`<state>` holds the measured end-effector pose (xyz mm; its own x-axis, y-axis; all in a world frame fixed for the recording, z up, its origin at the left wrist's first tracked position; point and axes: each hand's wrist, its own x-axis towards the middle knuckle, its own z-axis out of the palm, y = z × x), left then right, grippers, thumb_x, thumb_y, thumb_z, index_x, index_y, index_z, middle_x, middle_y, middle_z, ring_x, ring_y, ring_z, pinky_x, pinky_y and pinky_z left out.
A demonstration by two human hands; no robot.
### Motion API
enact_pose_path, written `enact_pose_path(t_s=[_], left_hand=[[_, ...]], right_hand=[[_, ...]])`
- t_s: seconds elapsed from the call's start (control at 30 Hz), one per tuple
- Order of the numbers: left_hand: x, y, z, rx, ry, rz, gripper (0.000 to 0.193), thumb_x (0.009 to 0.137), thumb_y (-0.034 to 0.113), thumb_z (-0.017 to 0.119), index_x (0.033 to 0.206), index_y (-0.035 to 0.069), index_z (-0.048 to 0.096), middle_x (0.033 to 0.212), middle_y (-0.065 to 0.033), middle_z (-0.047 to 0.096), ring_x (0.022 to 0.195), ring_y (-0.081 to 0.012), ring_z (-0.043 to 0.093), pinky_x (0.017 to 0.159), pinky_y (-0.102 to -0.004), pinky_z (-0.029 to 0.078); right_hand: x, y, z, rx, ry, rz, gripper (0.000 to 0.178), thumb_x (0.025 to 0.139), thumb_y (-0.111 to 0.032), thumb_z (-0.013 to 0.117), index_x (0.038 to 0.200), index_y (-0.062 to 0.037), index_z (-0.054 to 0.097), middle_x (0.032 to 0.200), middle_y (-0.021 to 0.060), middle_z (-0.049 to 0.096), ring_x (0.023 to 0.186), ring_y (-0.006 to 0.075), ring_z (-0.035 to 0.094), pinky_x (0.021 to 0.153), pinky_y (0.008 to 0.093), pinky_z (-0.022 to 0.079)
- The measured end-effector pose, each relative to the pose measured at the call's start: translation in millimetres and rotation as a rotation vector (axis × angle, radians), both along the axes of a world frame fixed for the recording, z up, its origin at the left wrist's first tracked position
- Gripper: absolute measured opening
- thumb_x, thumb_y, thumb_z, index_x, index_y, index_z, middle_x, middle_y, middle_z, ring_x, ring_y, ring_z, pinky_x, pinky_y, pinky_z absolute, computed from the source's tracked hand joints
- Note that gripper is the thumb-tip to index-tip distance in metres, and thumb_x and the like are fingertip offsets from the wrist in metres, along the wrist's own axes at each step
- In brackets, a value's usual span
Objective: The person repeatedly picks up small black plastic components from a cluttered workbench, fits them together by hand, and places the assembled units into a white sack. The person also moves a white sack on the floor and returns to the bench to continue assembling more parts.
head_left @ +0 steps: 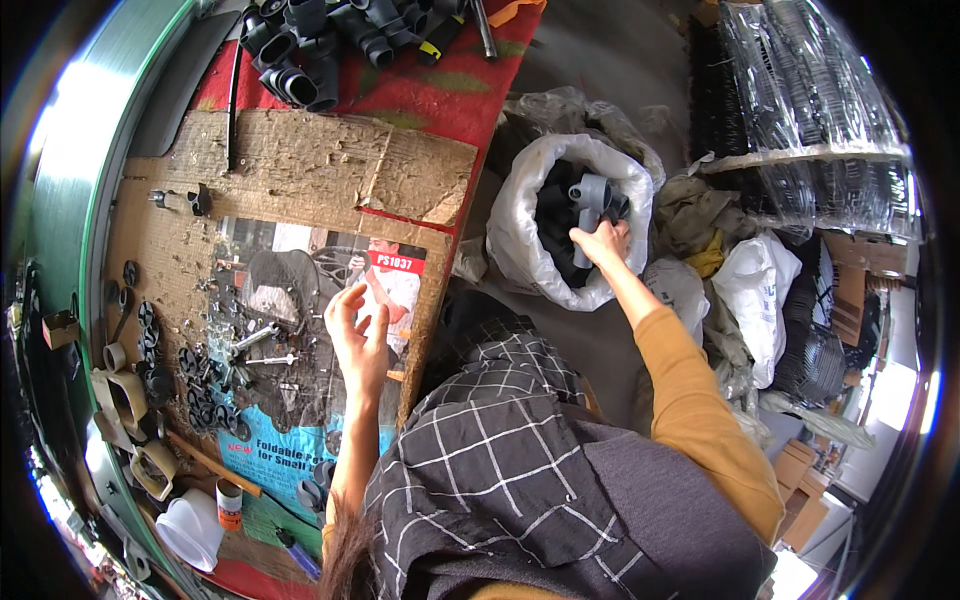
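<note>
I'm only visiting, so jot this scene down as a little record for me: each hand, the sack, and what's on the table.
Left hand: raised over a brown cardboard sheet; nothing visible in it
Right hand: inside an open white plastic sack, at a grey plastic tubular fitting; grip unclear
Sack contents: the fitting, among darker parts
Table: red-topped worktable, partly covered by the cardboard
Far end: heaped black plastic tubular parts
Near end: white plastic tub, small orange-and-white can
</note>
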<state>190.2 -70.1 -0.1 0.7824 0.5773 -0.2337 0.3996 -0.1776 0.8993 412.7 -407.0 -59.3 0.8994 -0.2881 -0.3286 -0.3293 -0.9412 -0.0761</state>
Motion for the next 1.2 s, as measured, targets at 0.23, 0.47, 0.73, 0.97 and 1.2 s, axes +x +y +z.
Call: enact_pose_path(t_s=[0.23, 0.47, 0.73, 0.97, 1.2], left_hand=[[-21, 10, 10, 0.025, -0.061, 0.048, 0.03, 0.084, 0.007, 0.066, 0.113, 0.006, 0.058, 0.124, -0.0088, 0.044, 0.111, -0.0201, 0.051, 0.085, -0.0333, 0.051], [-56, 28, 42, -0.012, -0.101, 0.277, 0.022, 0.085, 0.006, 0.064, 0.106, 0.005, 0.061, 0.121, -0.0094, 0.048, 0.112, -0.0201, 0.051, 0.086, -0.031, 0.051], [-113, 36, 56, -0.11, -0.111, 0.564, 0.015, 0.087, 0.007, 0.064, 0.102, 0.004, 0.063, 0.103, -0.006, 0.059, 0.093, -0.0144, 0.059, 0.079, -0.0269, 0.05], [-100, 81, 23, -0.526, -0.326, 0.75, 0.04, 0.094, 0.024, 0.059, 0.128, 0.005, 0.048, 0.105, -0.0039, 0.058, 0.09, -0.0122, 0.057, 0.078, -0.0267, 0.049], [-143, 98, -5, -0.033, -0.042, 0.72, 0.027, 0.093, 0.023, 0.057, 0.111, 0.004, 0.064, 0.105, -0.0138, 0.064, 0.101, -0.0269, 0.061, 0.089, -0.0353, 0.047]], right_hand=[[9, 0, -37, -0.056, 0.225, 0.103, 0.093, 0.07, -0.047, 0.076, 0.146, -0.0273, 0.025, 0.153, 0.0279, -0.004, 0.141, 0.0464, 0.006, 0.106, 0.0656, 0.017], [79, 237, 28, 0.763, -0.681, 1.001, 0.042, 0.079, -0.024, 0.07, 0.113, -0.0035, 0.056, 0.112, 0.0146, 0.059, 0.109, 0.0319, 0.054, 0.093, 0.0411, 0.042], [106, 461, 59, 0.845, -0.177, 0.564, 0.059, 0.075, -0.041, 0.074, 0.113, -0.0007, 0.054, 0.099, 0.0179, 0.064, 0.087, 0.0305, 0.065, 0.077, 0.0367, 0.052], [-49, 368, 66, 1.802, 0.854, 0.319, 0.028, 0.092, -0.02, 0.055, 0.11, 0.0016, 0.05, 0.103, 0.0132, 0.058, 0.092, 0.023, 0.061, 0.084, 0.0364, 0.053], [-165, 386, 69, 0.953, 0.517, 1.312, 0.031, 0.087, -0.015, 0.064, 0.113, -0.0005, 0.055, 0.098, 0.0093, 0.055, 0.088, 0.0198, 0.055, 0.081, 0.0324, 0.047]])
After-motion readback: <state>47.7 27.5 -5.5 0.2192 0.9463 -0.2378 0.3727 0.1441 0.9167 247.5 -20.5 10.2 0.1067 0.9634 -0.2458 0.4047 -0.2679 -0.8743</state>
